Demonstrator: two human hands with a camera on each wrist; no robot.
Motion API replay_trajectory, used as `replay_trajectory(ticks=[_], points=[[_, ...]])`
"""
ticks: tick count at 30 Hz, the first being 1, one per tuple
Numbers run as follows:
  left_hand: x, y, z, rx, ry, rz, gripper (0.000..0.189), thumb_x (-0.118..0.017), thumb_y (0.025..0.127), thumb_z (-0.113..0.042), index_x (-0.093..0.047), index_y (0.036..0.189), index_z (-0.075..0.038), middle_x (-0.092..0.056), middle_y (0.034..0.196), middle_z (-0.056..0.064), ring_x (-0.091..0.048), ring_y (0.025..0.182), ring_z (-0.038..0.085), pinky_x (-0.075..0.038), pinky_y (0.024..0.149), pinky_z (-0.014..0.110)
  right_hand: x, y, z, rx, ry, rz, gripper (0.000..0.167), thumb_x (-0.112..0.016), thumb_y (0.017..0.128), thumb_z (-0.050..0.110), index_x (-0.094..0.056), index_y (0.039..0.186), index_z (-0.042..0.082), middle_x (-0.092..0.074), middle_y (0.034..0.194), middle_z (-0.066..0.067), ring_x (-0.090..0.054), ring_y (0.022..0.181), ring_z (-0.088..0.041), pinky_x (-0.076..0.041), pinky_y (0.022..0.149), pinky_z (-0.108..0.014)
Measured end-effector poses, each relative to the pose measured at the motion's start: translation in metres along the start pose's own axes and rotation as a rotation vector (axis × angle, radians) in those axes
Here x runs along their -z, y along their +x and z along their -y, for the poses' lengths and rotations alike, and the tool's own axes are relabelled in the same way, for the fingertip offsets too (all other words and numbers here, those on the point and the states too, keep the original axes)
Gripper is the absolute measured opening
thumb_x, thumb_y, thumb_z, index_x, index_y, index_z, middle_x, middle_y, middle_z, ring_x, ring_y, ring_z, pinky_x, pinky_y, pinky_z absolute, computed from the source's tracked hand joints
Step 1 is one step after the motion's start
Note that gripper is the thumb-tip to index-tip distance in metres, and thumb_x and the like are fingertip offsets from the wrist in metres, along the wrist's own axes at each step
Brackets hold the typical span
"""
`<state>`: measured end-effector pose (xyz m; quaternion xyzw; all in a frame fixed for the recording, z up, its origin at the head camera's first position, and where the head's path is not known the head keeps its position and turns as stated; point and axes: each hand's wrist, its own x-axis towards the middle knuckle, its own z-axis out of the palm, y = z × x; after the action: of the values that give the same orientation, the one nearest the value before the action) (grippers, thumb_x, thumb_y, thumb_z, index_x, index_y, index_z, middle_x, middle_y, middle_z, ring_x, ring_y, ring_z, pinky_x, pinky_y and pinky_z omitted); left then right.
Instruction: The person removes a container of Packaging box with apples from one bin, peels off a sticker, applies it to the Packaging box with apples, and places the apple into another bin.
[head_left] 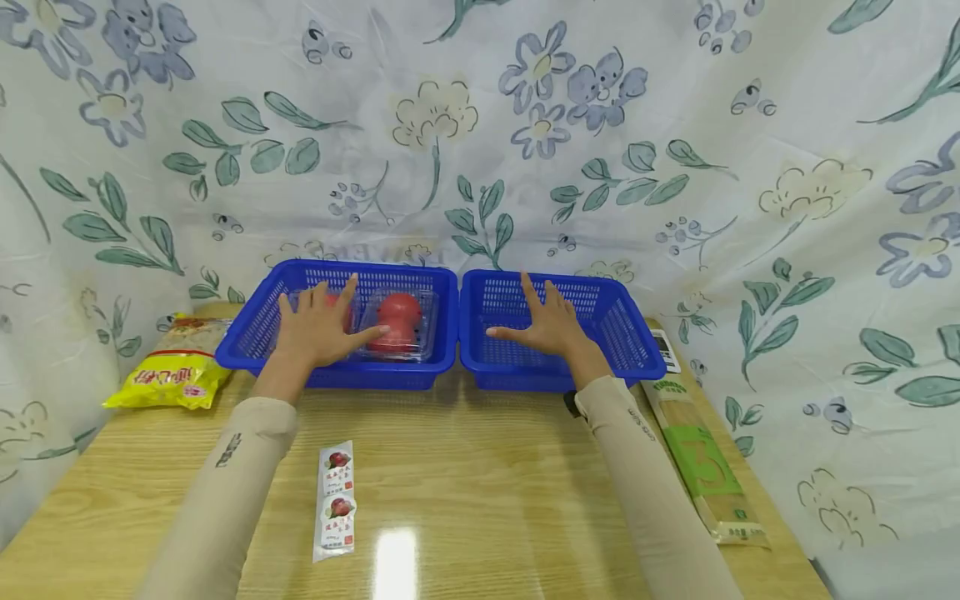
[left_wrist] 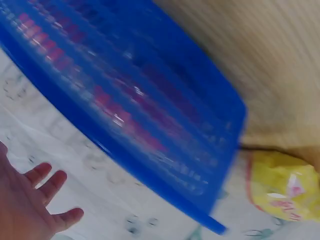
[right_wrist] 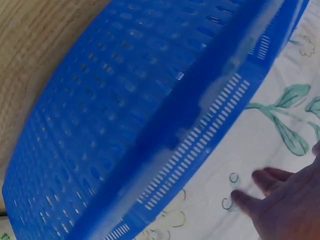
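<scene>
Two blue plastic baskets stand side by side at the back of the table. In the left basket (head_left: 408, 379) sit clear plastic boxes with red fruit; one fruit box (head_left: 397, 325) shows plainly and another is partly hidden behind my left hand (head_left: 311, 329). That hand is spread over the left basket, fingers apart and holding nothing. Over the right basket (head_left: 517, 382) my right hand (head_left: 551, 325) is likewise spread, with nothing in it. No contents show in the right basket. Both wrist views show fingers extended above the basket rims.
A yellow food bag (head_left: 176, 375) lies left of the baskets. Along the right edge lies a long green noodle packet (head_left: 697, 458). A strip of fruit stickers (head_left: 336, 500) is on the wooden table (head_left: 480, 467) in front. A flowered cloth (head_left: 450, 150) hangs behind.
</scene>
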<state>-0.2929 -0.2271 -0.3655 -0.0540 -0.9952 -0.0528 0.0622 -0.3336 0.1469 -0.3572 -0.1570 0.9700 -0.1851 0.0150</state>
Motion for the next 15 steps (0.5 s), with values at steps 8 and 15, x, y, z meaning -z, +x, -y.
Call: replay_trajectory(ticks=[8,15], points=[[0.002,-0.029,0.050,0.104,-0.022,-0.009,0.110,-0.037,0.084,-0.085,-0.005,0.160,-0.011,-0.027,0.141,0.043,-0.024,0.129,0.062,-0.017,0.102,0.078,-0.016,0.000,0.000,0.008,0.029,-0.002,0.117,-0.059,0.080,0.078,0.006,0.160,0.021,-0.016,0.157,-0.030,-0.016,0.148,-0.046,-0.033,0.109,-0.065],[-0.003,-0.052,0.082,0.152,-0.029,-0.017,0.107,-0.035,0.087,-0.082,-0.004,0.159,-0.009,-0.026,0.141,0.045,-0.026,0.125,0.064,-0.021,0.101,0.078,-0.026,0.000,0.000,0.034,0.049,-0.002,0.116,-0.059,0.081,0.075,0.004,0.160,0.019,-0.025,0.148,-0.029,-0.030,0.135,-0.042,-0.041,0.101,-0.061]])
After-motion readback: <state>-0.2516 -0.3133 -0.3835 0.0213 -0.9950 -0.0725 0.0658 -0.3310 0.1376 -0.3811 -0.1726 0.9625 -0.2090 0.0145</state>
